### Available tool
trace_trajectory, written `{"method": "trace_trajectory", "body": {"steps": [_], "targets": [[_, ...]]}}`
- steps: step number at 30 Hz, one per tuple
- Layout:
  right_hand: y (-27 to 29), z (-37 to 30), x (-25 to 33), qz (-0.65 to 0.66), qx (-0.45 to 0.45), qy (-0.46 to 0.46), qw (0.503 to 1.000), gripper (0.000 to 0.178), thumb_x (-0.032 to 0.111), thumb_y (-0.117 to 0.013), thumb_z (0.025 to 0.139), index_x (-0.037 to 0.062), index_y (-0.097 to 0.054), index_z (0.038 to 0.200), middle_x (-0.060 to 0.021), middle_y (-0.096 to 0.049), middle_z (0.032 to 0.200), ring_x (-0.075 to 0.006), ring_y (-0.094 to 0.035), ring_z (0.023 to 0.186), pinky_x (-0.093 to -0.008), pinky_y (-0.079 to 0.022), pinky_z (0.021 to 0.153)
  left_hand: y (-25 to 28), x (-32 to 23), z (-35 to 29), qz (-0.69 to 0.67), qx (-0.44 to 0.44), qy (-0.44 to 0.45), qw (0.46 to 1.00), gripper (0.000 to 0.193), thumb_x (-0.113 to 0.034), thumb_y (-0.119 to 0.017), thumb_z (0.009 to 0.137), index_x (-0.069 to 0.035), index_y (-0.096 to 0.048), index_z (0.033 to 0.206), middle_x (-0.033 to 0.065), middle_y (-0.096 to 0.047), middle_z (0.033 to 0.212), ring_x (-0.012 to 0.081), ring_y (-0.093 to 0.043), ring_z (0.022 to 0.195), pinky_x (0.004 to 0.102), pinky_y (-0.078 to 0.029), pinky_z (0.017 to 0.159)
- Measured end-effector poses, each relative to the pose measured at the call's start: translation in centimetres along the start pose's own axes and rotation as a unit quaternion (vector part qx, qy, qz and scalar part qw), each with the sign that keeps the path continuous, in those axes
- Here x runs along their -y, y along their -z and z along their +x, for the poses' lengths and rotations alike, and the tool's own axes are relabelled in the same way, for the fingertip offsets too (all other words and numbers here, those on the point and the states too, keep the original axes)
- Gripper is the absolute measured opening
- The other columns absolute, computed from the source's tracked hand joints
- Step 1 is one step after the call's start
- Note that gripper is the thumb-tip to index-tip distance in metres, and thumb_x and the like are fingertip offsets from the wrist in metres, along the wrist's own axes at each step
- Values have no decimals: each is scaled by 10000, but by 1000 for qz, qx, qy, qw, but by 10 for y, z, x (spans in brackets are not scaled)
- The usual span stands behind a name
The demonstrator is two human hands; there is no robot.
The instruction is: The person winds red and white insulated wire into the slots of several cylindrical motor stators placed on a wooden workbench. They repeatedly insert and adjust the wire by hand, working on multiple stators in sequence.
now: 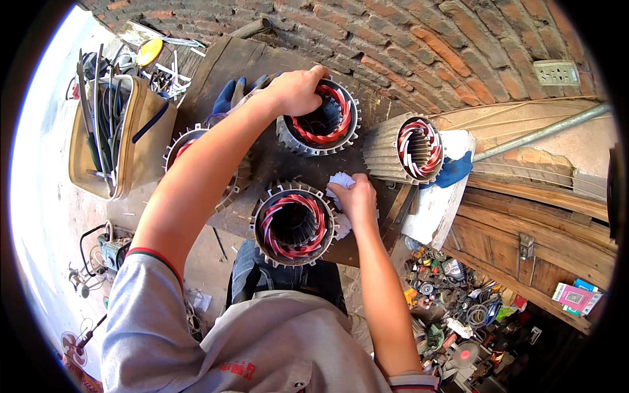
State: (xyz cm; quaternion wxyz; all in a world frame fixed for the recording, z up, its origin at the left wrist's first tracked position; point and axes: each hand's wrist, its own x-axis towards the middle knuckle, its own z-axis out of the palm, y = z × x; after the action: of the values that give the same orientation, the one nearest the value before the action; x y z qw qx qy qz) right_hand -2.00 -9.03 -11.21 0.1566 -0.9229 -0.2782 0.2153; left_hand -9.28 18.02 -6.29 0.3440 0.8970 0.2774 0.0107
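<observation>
My left hand reaches across to the far motor stator, its fingers curled over the rim. Red and white pieces line the slots of that finned metal housing. My right hand is closed on white paper-like slips, right of the near stator. More white slips lie just below that hand. The near stator stands upright with its bore facing up and the same red and white ring inside. Another stator lies tilted at the right, and one more is partly hidden behind my left forearm.
A blue glove lies behind my left arm. Tools fill a cream bin at the left. A brick wall closes off the back. At the right are a white board, a blue cloth and a metal pipe; parts clutter the floor.
</observation>
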Motion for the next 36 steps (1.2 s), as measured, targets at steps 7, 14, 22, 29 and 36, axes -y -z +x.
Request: {"method": "trace_trajectory", "body": {"steps": [7,14,22,29,36], "targets": [[-26,5,-3,81,1,-52,995,501,163,-842,721,-18,-591,1116,-266,-662,1064,-434,-643,1000,-475,-513,873,-1,5,0,-9,-14,-13,1000,557,-157,-595,797,-75,-496,1339,216,-671,1160,378,-631,1108,450,-495,952],[-13,9,-12,26,-24,-32,999,341,131,-821,741,1,-625,989,-220,-664,993,-415,-644,953,-466,-515,851,0,2,-2,-17,-13,-7,1000,552,-152,-589,805,-83,-494,1344,216,-666,1170,379,-627,1114,450,-492,955],[-9,1,-31,109,-60,-32,992,254,99,-790,762,-23,-702,966,-215,-726,923,-302,-715,836,-375,-546,767,2,0,-1,-20,3,-4,1000,575,-162,-579,807,-65,-496,1368,225,-661,1197,369,-627,1138,455,-488,977],[7,-18,-37,139,-74,55,986,150,110,-808,754,7,-719,817,-83,-675,710,-175,-638,639,-312,-511,655,6,-7,-19,4,-43,-60,997,623,-93,-587,823,-146,-415,1419,238,-578,1253,401,-645,1081,481,-523,908],[66,-18,19,374,13,64,925,148,-73,-623,908,-22,-632,1048,-15,-637,840,-69,-562,689,-210,-465,632,4,1,-27,11,-72,-80,994,438,-87,-584,829,-155,-582,1262,181,-623,1160,384,-675,992,477,-549,839]]}}
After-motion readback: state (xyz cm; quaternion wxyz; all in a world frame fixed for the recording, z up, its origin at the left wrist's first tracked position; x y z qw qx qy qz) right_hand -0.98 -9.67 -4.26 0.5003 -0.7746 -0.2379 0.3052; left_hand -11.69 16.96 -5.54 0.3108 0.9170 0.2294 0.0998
